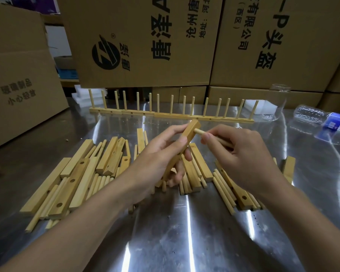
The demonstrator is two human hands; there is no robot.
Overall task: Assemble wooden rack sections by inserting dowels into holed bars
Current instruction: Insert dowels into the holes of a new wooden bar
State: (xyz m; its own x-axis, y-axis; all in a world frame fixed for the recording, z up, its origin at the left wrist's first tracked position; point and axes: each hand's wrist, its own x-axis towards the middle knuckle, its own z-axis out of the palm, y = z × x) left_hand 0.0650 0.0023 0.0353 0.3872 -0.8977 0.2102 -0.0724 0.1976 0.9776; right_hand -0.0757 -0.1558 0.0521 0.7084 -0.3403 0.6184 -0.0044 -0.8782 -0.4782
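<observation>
Head view: left hand [161, 152] grips bar [186, 138] tilted upright; right hand [238, 152] pinches dowel [199, 132], tip meeting bar's right face.

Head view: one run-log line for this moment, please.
step: dowel insertion | left hand: grips bar | right hand: pinches dowel, tip against bar's side | back: finished sections standing in a row

A pale wooden bar [188, 136] is held up, tilted, with a dowel [197, 131] entering its top hole from the right. Loose bars [73, 179] and dowels [224, 193] lie scattered beneath. Finished sections [171, 114] stand in a row behind.
</observation>
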